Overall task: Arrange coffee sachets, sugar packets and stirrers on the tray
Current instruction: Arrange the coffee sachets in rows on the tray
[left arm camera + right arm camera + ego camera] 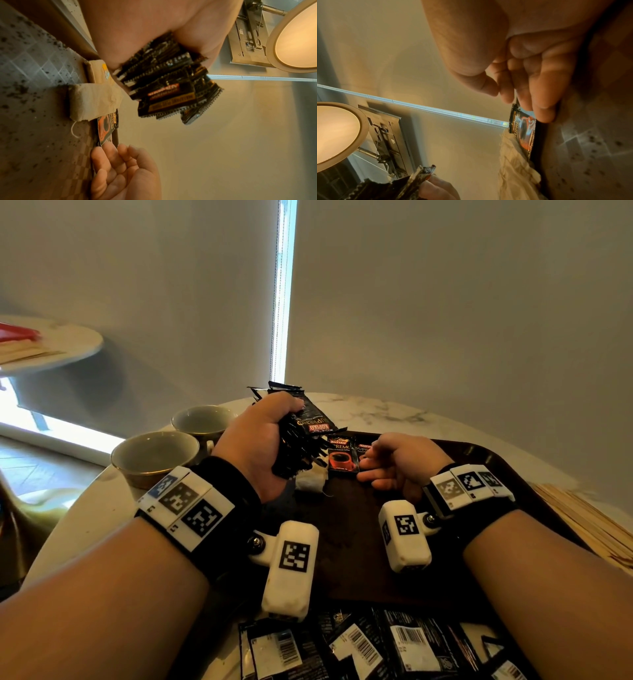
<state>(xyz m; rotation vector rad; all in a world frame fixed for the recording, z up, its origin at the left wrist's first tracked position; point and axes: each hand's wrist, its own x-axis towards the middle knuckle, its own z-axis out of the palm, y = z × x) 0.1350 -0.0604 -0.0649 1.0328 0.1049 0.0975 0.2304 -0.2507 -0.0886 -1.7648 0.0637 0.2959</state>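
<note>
Left hand (255, 440) clenched round a bundle of sachets (301, 436), raised above the tray's (479, 455) far left corner. Right hand (397, 463) loosely curled, fingertips (544, 113) touching two sachets (346, 455) flat on the tray beside a tea bag (310, 479). Cups (156, 455) left; stirrers (582, 518) right.

Glossy foil sachets (310, 422); matt textured tray (342, 529)
</note>
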